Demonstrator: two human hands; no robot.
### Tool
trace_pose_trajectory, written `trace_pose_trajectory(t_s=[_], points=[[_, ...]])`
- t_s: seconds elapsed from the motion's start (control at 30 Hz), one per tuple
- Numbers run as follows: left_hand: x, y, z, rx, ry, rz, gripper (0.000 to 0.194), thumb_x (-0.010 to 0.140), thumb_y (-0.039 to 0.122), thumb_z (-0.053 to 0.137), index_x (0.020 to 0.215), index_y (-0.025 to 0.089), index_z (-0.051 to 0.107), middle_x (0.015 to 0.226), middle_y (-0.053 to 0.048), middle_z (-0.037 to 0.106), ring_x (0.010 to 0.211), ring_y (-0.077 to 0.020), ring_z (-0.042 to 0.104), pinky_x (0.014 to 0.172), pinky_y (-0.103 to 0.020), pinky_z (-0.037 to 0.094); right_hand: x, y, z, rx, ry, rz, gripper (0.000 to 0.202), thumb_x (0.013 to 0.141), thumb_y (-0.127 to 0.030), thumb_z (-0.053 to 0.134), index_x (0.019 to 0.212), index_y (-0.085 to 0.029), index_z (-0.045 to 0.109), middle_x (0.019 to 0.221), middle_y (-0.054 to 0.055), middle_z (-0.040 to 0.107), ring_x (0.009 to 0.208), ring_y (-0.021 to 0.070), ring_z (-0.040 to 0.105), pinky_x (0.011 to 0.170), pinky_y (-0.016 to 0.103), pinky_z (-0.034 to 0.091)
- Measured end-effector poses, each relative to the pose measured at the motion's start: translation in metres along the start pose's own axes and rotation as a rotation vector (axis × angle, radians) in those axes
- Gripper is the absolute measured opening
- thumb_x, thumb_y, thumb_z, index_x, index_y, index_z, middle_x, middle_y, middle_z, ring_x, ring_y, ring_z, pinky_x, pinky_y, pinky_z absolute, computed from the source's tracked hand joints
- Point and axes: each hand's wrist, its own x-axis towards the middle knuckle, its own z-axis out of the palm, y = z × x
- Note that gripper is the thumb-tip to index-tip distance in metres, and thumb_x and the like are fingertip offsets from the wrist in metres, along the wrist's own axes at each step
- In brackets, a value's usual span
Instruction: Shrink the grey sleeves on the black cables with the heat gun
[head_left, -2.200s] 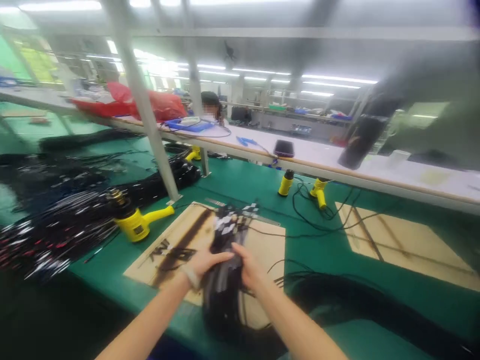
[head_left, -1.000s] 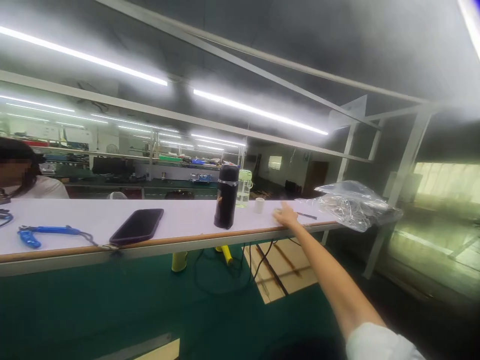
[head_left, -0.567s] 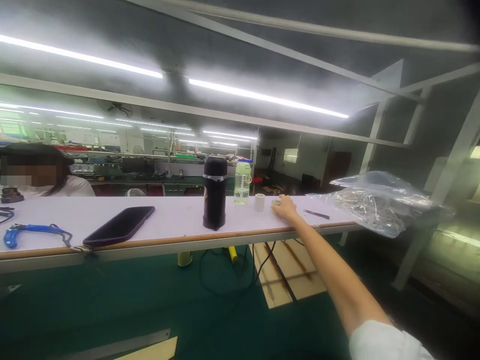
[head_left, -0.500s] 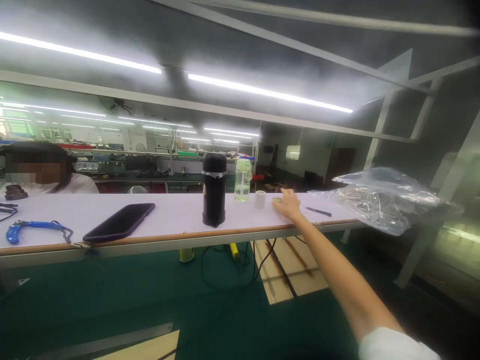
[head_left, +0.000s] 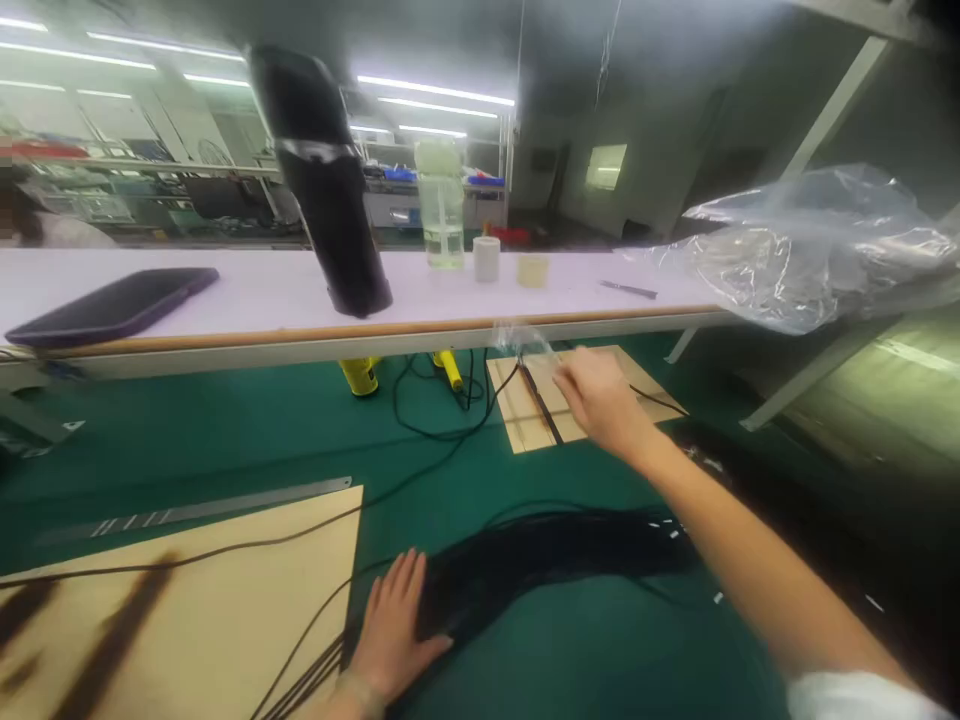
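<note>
My left hand (head_left: 394, 630) lies flat with spread fingers at the left end of a thick bundle of black cables (head_left: 555, 550) on the green mat. My right hand (head_left: 600, 400) is closed, fingers pinched on a blurred piece of clear plastic (head_left: 521, 338) that sticks out leftward in front of the shelf edge. Behind this hand lies a small wooden board (head_left: 517, 420) with a dark groove. On the white shelf above stand a pale yellow tape roll (head_left: 532, 271) and a white roll (head_left: 486, 259).
A black flask (head_left: 330, 190), a clear green bottle (head_left: 441, 210), a phone (head_left: 112, 305), tweezers (head_left: 628, 290) and a large plastic bag (head_left: 810, 260) occupy the shelf. Below are a steel ruler (head_left: 225, 507), a scorched wooden board (head_left: 247, 600), loose cords and a yellow-handled tool (head_left: 450, 370).
The view has tilted down. My right hand has left the tape roll on the shelf and come down below the edge with clear plastic in it. My left hand has come into view.
</note>
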Motion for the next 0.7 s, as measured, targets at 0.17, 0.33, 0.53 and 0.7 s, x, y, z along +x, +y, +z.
trace_pose_trajectory(t_s=[0.17,0.33,0.53,0.7], points=[[0.047,0.064,0.026,0.189,-0.301,0.085,0.121,0.043,0.048,0.072,0.141,0.015,0.010,0.149,-0.016,0.003,0.135,-0.0365,-0.002,0.105,-0.059,0.000,-0.172,-0.025,0.043,0.515,-0.363,0.528,0.030,0.089,-0.035,0.031,0.070,-0.018,0.046,0.059,0.001,0.051,0.054,0.0139,0.047,0.055,0.025,0.031],[0.068,0.067,0.043,0.243,-0.298,0.124,0.113,0.047,0.043,0.071,0.140,0.013,0.016,0.139,-0.023,0.030,0.126,-0.0402,0.029,0.099,-0.053,0.023,-0.343,-0.088,0.100,0.935,-0.566,1.347,0.043,0.070,-0.064,0.036,0.062,-0.022,0.038,0.041,0.000,0.050,0.027,0.0091,0.029,0.035,0.022,0.017],[0.086,0.076,0.051,0.273,-0.275,0.169,0.071,0.063,0.016,0.057,0.129,0.005,0.033,0.110,-0.021,0.053,0.102,-0.0334,0.051,0.087,-0.043,0.036,-0.381,-0.163,0.124,1.138,-0.403,1.754,0.049,0.054,-0.066,0.057,0.055,-0.020,0.042,0.032,-0.001,0.044,0.025,0.0067,0.029,0.033,0.019,0.013],[0.093,0.083,0.056,0.250,-0.332,0.158,0.046,0.065,0.002,0.049,0.111,0.007,0.044,0.095,-0.017,0.061,0.090,-0.0291,0.060,0.077,-0.037,0.043,-0.341,-0.178,0.146,1.195,-0.258,1.860,0.040,0.068,-0.056,0.055,0.068,-0.016,0.049,0.045,0.003,0.056,0.028,0.0081,0.039,0.032,0.017,0.015]])
